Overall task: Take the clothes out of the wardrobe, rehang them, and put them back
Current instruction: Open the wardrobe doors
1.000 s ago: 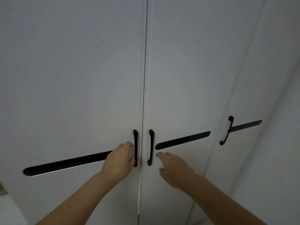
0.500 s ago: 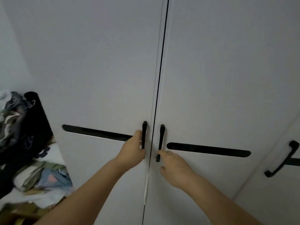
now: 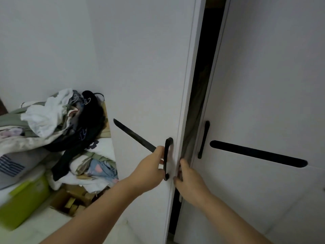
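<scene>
Left hand (image 3: pixel 151 166) is what we lead with: fingers curled round the black handle (image 3: pixel 167 158) of the left wardrobe door (image 3: pixel 149 76), which stands partly swung out toward us. That handle runs vertical, so the grip wraps across its long axis, & the pull goes back & to our left. Right hand (image 3: pixel 187 178) sits just beside it, fingers hooked on the free edge of the same door, thumb up; it pinches the edge, not a handle. Clothes (image 3: pixel 197 103) we need lie straight ahead of both hands, inside the dark gap between the doors, only a strip of hanging fabric showing; what's deeper in we can't tell. Right hand is nearer that gap, so we judge it'll reach in first once the door swings wide. Right door (image 3: pixel 263 85) looks shut or nearly so, its own handle (image 3: pixel 204 139) untouched, well right of the hand. Farther left, w/ no part in this step yet: heap of clothes (image 3: pixel 58 124) & a green box (image 3: pixel 22 199).
</scene>
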